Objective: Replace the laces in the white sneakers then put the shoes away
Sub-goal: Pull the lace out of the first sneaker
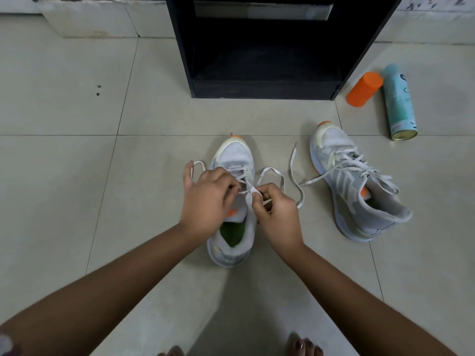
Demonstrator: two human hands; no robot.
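Note:
A white sneaker [235, 155] with a green insole stands on the tiled floor in front of me, toe pointing away. My left hand [205, 199] pinches its white lace [272, 173] over the tongue, with a loop showing past the fingers. My right hand [279, 214] pinches the other strand close by, and the two strands cross between my fingertips. The second white sneaker [359, 186] lies to the right, laced, its loose lace ends trailing on the floor toward the first shoe.
A black open shelf unit [264, 60] stands straight ahead on the floor. An orange bottle [365, 89] and a teal spray can [398, 104] lie to its right. My toes [304, 346] show at the bottom edge.

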